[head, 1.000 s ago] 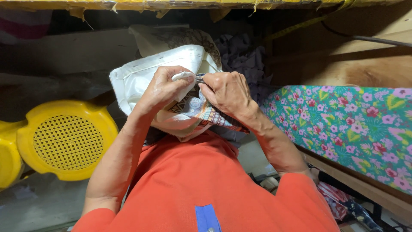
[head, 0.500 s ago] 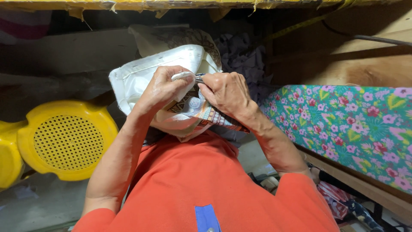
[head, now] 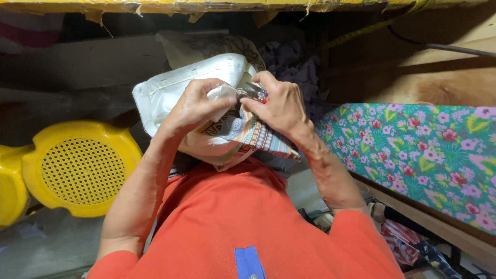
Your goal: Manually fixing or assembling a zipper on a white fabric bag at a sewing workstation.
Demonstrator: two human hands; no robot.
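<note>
The left hand pinches a fold of the white cloth piece. The right hand is closed on small snips at its edge, above the lap. This looks like thread trimming; the next cut needs the fold tight.

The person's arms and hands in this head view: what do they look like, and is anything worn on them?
Both arms are bare from the short sleeves down. The sleeves belong to an orange shirt with a small blue patch on its front. The left hand and right hand wear no gloves. No watch or bracelet shows on either wrist, and no ring can be made out.
</note>
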